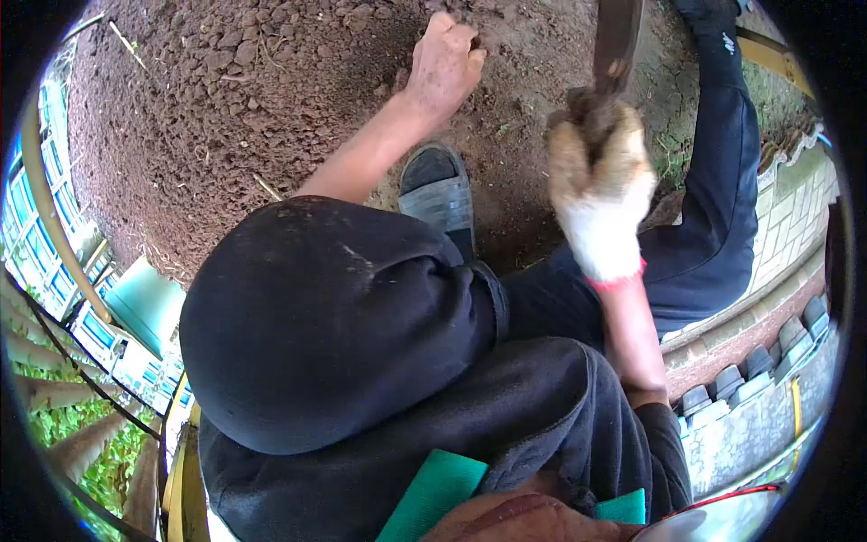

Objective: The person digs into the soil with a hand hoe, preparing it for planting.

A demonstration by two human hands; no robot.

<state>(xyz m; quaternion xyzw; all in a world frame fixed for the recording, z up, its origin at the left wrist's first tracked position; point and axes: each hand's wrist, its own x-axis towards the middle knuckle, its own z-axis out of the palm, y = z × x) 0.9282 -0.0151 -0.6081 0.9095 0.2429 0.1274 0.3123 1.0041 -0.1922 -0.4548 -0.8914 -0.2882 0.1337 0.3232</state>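
My left hand [442, 68], bare and dirt-marked, rests low at the brown soil with its fingers curled in. Whatever it may hold is hidden under the fingers. My right hand [603, 185] wears a white work glove [601, 239] stained brown on the fingers. It is wrapped round the dark lower end of a tool with a flat metal blade [618, 41]. The blade points away from me and runs out of the top of the view; its full shape does not show. Crumbly soil [244, 99] surrounds the left hand.
My sandalled foot [438, 194] is planted between the hands. At the right, my bent leg [718, 181] stretches forward beside paving [790, 217] and a row of dark blocks [759, 361]. Small weeds [673, 163] grow near the glove. A pale green panel [144, 298] stands at the left.
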